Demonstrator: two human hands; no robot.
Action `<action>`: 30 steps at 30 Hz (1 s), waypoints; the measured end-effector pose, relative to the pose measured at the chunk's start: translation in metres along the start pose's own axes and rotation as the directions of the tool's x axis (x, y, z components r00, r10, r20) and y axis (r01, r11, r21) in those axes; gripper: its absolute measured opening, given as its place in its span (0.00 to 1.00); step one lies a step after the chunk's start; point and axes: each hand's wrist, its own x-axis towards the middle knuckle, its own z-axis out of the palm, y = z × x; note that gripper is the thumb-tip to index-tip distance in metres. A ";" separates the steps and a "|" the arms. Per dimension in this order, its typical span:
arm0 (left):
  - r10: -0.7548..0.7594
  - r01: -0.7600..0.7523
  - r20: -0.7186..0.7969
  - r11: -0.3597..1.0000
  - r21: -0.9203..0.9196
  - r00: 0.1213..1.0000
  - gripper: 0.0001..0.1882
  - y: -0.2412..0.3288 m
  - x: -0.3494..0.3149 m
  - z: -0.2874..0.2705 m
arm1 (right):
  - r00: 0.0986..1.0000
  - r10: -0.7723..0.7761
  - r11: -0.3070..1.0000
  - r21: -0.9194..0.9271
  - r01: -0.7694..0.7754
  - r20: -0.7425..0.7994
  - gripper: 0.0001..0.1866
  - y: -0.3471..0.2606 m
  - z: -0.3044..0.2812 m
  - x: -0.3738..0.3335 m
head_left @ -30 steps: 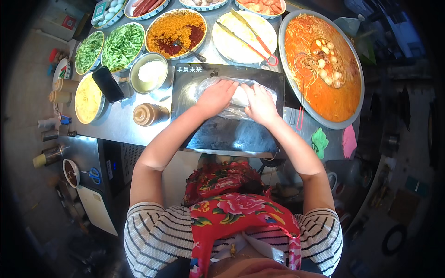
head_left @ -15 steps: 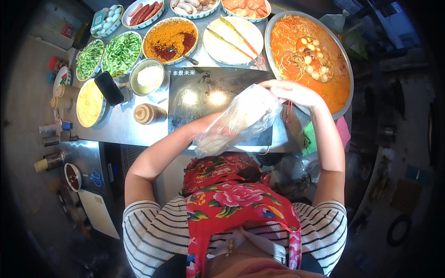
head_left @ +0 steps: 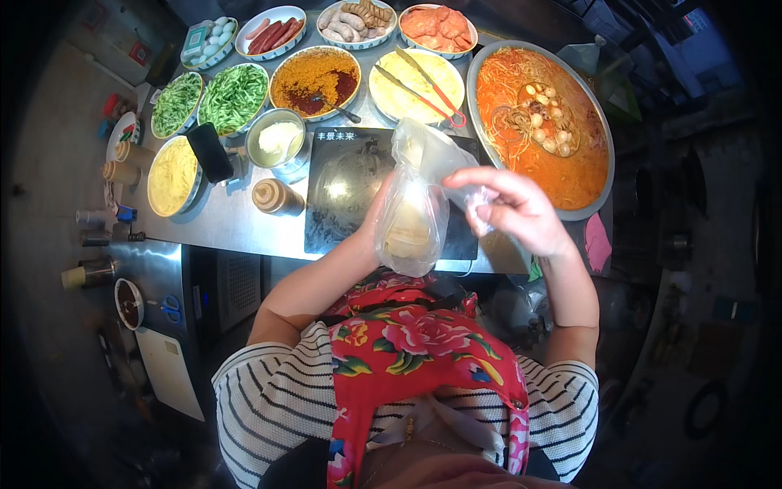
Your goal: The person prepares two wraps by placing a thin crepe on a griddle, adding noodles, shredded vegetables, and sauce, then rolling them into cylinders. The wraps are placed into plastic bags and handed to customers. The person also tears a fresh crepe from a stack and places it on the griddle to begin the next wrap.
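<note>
In front of my chest hangs a clear plastic bag (head_left: 414,208) with something pale and rounded inside, its kind blurred by the film. My left hand (head_left: 381,200) grips the bag from its left side, most of the fingers hidden behind it. On the other side my right hand (head_left: 513,210) is closed on a gathered edge of the plastic, thumb and fingers pinching it. Beneath the bag lies a black flat hotplate (head_left: 346,187) on the steel counter.
Beyond the hotplate stand a yellow-filled bowl (head_left: 399,90) with red-handled tongs (head_left: 436,96) and a big pan of red broth (head_left: 582,175). Bowls of shredded cucumber (head_left: 232,98) and sausages (head_left: 273,37) sit left. A sauce bottle (head_left: 277,197) and phone (head_left: 210,153) stand nearer.
The bag has swung from a slant to nearly upright. My right hand has moved from the bag's upper end down to its right side, pulling the plastic out. The view has shifted slightly.
</note>
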 end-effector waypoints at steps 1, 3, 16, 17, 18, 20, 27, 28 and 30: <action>0.135 -0.093 -0.215 0.976 0.195 0.967 0.25 -0.005 0.001 0.004 | 0.996 -0.077 0.983 -0.163 0.083 0.045 0.25 0.004 0.006 -0.003; 0.182 -0.144 -0.236 0.975 0.168 0.955 0.26 -0.008 0.006 0.010 | 0.938 -0.292 0.841 -0.417 0.344 0.186 0.25 0.009 0.018 -0.007; 0.140 -0.169 0.163 0.969 0.180 0.977 0.21 -0.014 0.024 -0.006 | 0.960 -0.253 0.785 -0.606 0.131 -0.121 0.21 0.007 0.000 0.015; 0.187 -0.186 0.014 0.960 0.208 0.982 0.23 -0.015 0.024 -0.007 | 0.983 -0.186 0.746 -0.651 0.142 0.001 0.27 0.006 0.007 0.012; 0.260 -0.204 -0.211 0.945 0.254 0.942 0.24 -0.016 0.023 -0.009 | 0.982 -0.161 0.654 -0.735 0.178 0.094 0.29 0.007 0.015 0.012; 0.508 -0.299 -0.070 0.606 0.737 0.858 0.27 -0.017 0.024 -0.012 | 0.970 -0.093 0.243 -0.940 0.242 0.226 0.35 0.009 0.027 0.011; 0.051 -0.031 -0.230 0.995 0.091 0.972 0.27 -0.010 0.029 -0.031 | 0.863 -0.318 0.944 -0.215 0.250 -0.392 0.10 -0.012 -0.044 0.038; -0.024 0.027 -0.144 0.999 0.022 0.989 0.27 -0.007 0.031 -0.032 | 0.878 -0.335 0.913 -0.348 0.212 -0.343 0.10 -0.020 -0.055 0.047; -0.113 0.103 -0.087 0.989 -0.106 0.990 0.24 0.000 0.039 -0.028 | 0.955 -0.111 0.978 -0.203 0.056 -0.273 0.10 -0.047 -0.068 0.066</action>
